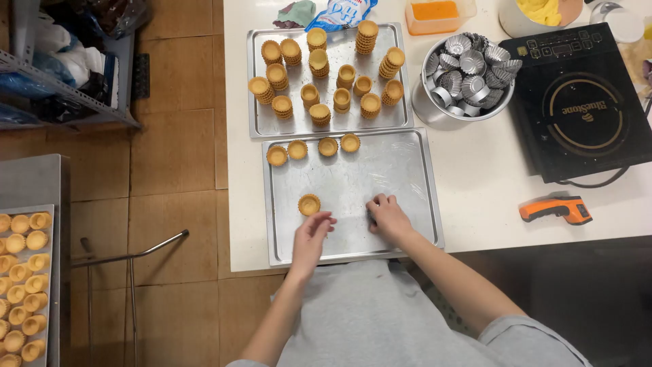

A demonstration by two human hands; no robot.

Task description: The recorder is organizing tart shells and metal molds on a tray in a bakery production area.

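Nearest the camera, a grey-clad torso is seen, with two bare forearms stretched over a shallow rectangular metal tray [414, 204] of dull, brushed sheen. The left hand [312, 234] is held loosely open with fingers gently curled, nothing gripped, its fingertips just short of a single small round tart shell [309, 204] — golden, fluted at the rim — lying at about twelve o'clock from it. The right hand [386, 216] is pressed down on the tray at three o'clock from that shell, fingers bunched; whether anything is held beneath them cannot be told. Along the tray's far edge four more shells [312, 148] are laid in a loose row. Beyond, a second metal tray [261, 126] is loaded with roughly eighteen stacks of shells [326, 71]. At two o'clock a round steel bowl [435, 112] is heaped with crimped silver tins [472, 68] — too many to count — beside a flat black induction hob [577, 102]. An orange handheld thermometer [557, 209] lies at three o'clock.
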